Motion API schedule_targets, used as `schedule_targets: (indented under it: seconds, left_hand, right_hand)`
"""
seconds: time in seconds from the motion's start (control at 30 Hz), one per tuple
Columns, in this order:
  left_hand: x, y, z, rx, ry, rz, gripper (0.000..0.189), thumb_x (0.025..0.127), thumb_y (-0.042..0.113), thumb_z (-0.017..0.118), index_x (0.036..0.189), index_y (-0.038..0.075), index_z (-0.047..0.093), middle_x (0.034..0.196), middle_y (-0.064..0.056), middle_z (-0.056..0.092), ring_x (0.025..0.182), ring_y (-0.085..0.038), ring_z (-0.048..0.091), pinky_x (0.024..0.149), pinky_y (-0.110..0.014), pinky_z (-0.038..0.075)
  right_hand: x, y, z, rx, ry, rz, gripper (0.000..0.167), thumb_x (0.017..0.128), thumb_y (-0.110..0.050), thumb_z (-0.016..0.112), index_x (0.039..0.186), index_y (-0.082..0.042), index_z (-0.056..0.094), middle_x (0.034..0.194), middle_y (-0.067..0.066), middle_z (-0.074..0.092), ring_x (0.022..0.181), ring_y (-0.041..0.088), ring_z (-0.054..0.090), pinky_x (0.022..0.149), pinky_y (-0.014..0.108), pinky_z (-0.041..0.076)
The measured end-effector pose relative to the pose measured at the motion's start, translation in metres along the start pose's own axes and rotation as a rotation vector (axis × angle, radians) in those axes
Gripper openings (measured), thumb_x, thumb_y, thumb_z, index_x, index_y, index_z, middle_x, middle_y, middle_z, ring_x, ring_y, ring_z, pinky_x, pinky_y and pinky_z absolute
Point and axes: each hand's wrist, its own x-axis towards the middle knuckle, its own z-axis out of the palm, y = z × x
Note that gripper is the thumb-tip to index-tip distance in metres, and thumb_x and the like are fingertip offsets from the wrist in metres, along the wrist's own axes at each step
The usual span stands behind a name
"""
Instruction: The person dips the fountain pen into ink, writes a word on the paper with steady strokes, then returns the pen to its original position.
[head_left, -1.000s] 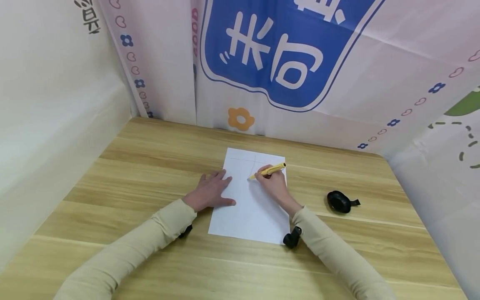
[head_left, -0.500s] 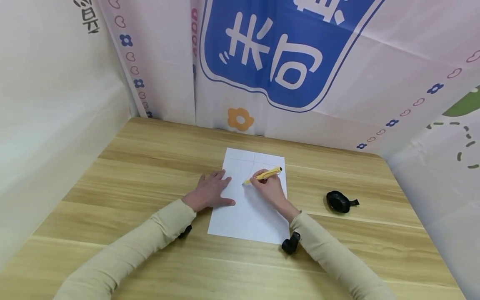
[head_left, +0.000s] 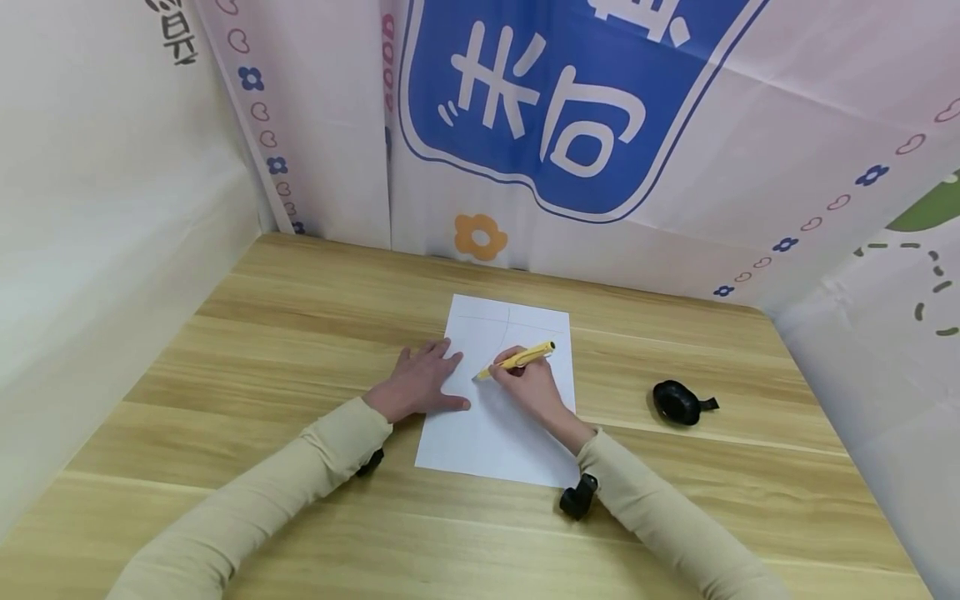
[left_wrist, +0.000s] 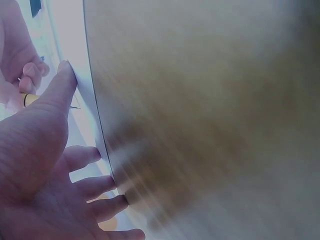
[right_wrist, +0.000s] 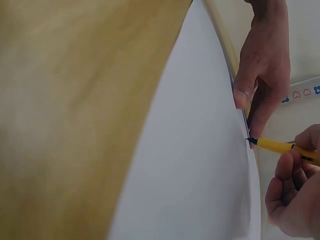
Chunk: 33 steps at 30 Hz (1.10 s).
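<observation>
A sheet of white paper lies on the wooden table, with a thin cross line and a curved stroke drawn near its top. My right hand pinches a yellow fountain pen, its tip at the paper left of the sheet's middle. In the right wrist view the dark nib of the fountain pen shows against the paper. My left hand rests on the sheet's left edge, fingers spread and thumb out; the left wrist view shows the fingers of this left hand extended along the paper's edge.
A small black oval object with a short strap lies on the table to the right of the paper. Printed cloth walls stand behind the table and at both sides. Black wrist cameras sit under the sleeves.
My right hand has moved down and left with the fountain pen, and the curved stroke trails behind its tip. The left hand and the paper have stayed in place.
</observation>
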Motion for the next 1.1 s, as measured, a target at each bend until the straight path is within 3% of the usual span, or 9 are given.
schedule_targets:
  seconds: [1.1]
  left_hand:
    - [-0.001,0.000,0.000,-0.005,0.011,0.009,0.081,0.084,0.053,0.064,0.146,0.008,0.036,0.156,-0.019,0.022,0.144,-0.039,0.020,0.110,-0.067,0.018]
  right_hand:
    - [-0.014,-0.006,0.012,0.031,-0.092,-0.043,0.008,0.087,-0.012,0.064,0.092,-0.006,0.065,0.088,0.008,0.066,0.070,0.008,0.052,0.061,0.018,0.042]
